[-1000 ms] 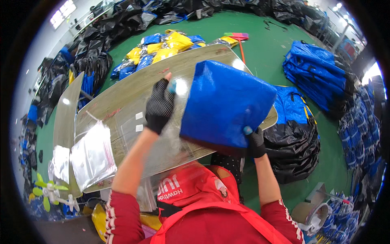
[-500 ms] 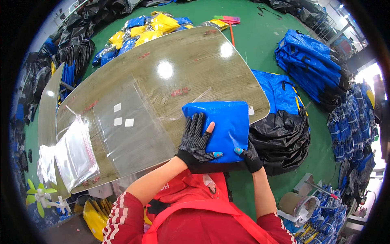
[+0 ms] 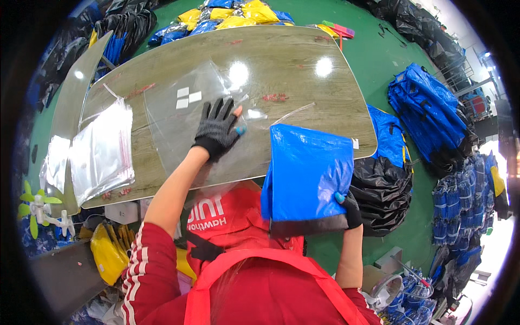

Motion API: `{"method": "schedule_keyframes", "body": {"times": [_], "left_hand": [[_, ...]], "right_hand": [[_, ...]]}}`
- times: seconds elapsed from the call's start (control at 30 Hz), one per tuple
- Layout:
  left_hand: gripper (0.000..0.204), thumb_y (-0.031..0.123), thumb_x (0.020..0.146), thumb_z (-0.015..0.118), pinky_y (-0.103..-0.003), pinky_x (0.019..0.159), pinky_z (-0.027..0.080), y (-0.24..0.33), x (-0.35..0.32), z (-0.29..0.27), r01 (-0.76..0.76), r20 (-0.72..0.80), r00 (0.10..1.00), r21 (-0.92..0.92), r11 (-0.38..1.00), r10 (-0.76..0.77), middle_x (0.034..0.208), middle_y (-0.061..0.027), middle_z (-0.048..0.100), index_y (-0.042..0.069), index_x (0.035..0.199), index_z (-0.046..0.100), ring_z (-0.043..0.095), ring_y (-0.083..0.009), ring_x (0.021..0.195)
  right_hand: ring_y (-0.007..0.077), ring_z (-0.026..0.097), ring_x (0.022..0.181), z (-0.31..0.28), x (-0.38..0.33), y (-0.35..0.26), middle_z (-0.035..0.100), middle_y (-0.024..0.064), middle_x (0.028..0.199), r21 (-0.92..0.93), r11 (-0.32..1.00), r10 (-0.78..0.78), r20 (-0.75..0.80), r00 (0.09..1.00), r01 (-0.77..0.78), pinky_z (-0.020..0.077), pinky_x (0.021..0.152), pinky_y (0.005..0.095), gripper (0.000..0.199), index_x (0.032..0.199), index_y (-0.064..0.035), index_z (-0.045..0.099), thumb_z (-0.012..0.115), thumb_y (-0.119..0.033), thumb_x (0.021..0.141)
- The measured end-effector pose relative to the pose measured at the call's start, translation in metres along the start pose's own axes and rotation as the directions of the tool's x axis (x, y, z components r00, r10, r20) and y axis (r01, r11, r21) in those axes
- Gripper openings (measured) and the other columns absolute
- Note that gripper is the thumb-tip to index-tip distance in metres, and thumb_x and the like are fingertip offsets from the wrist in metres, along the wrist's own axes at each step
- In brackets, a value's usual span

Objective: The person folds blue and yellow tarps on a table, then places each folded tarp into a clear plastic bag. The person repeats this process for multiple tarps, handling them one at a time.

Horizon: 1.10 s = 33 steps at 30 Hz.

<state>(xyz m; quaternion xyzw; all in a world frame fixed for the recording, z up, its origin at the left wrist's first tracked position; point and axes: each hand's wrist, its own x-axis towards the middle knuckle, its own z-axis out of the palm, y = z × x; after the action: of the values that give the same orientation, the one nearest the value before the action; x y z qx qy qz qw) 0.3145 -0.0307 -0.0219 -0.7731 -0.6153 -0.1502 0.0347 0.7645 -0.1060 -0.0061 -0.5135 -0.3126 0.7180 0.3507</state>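
Three white squares (image 3: 183, 92): grouped on a clear plastic sheet (image 3: 168, 130), just left of the left fingertips.
Left hand (image 3: 218, 129): black-gloved, blue at the thumb tip; its grip is spread, palm down over the clear plastic sheet.
Right hand (image 3: 351, 208): likewise gloved; a folded blue bundle (image 3: 311, 168) is pinched at its lower right, thumb on top, the other fingers mostly hidden.
Bundle position: held over the near right edge of the worktop (image 3: 292, 65), its dark lower band past that edge.
Stacked clear bags (image 3: 103, 151): laid at the worktop's left end.
Blue and black heap (image 3: 382, 189): set beside the worktop's right end.
Yellow and blue packs (image 3: 235, 21): piled on the green floor (image 3: 374, 59), beyond the far edge.
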Motion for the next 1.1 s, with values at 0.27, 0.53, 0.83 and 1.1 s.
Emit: {"method": "schedule_keyframes", "body": {"times": [0.27, 0.53, 0.83, 1.1], "left_hand": [[0.047, 0.039, 0.074, 0.072, -0.049, 0.114, 0.02, -0.009, -0.04, -0.02, -0.117, -0.075, 0.993, -0.508, 0.854, 0.091, 0.138, -0.0186, 0.047, 0.004, 0.102, 0.058, 0.035, -0.0385, 0.134], [0.051, 0.025, 0.075, 0.069, -0.05, 0.116, 0.019, 0.005, -0.057, -0.011, -0.084, 0.003, 0.996, -0.302, 0.949, 0.089, 0.138, -0.0111, 0.049, 0.007, 0.121, 0.056, 0.037, -0.0324, 0.134], [0.028, 0.018, 0.075, 0.068, -0.048, 0.116, 0.018, 0.004, -0.057, -0.01, -0.001, -0.019, 1.0, -0.464, 0.886, -0.009, 0.136, -0.01, 0.051, 0.006, 0.099, 0.065, 0.039, -0.0294, 0.134], [0.017, 0.021, 0.079, 0.062, -0.052, 0.115, 0.016, 0.011, -0.049, -0.013, 0.023, 0.058, 0.998, -0.352, 0.936, -0.003, 0.134, -0.0103, 0.052, 0.009, 0.091, 0.063, 0.038, -0.0314, 0.133]], "right_hand": [[0.0293, 0.057, 0.111, 0.02, -0.014, -0.023, 0.055, 0.017, 0.128, -0.082, 0.996, 0.022, -0.051, 0.998, -0.026, 0.0467, 0.096, 0.0414, 0.073, 0.139, -0.0004, 0.04, 0.072, -0.018, 0.076], [0.0262, 0.056, 0.111, 0.038, -0.005, -0.039, 0.055, 0.0158, 0.128, -0.305, 0.951, 0.079, 0.049, 0.996, -0.06, 0.0456, 0.096, 0.04, 0.075, 0.139, -0.0002, 0.042, 0.074, -0.02, 0.074], [0.0251, 0.058, 0.108, 0.047, -0.01, -0.064, 0.057, 0.0154, 0.126, -0.299, 0.95, 0.112, 0.063, 0.992, -0.088, 0.0467, 0.095, 0.0381, 0.071, 0.136, 0.001, 0.044, 0.074, -0.018, 0.074], [0.0229, 0.059, 0.104, 0.049, -0.008, -0.074, 0.059, 0.0137, 0.123, -0.352, 0.931, 0.119, 0.051, 0.992, -0.094, 0.0477, 0.093, 0.038, 0.068, 0.136, 0.0012, 0.045, 0.073, -0.018, 0.077]]}}
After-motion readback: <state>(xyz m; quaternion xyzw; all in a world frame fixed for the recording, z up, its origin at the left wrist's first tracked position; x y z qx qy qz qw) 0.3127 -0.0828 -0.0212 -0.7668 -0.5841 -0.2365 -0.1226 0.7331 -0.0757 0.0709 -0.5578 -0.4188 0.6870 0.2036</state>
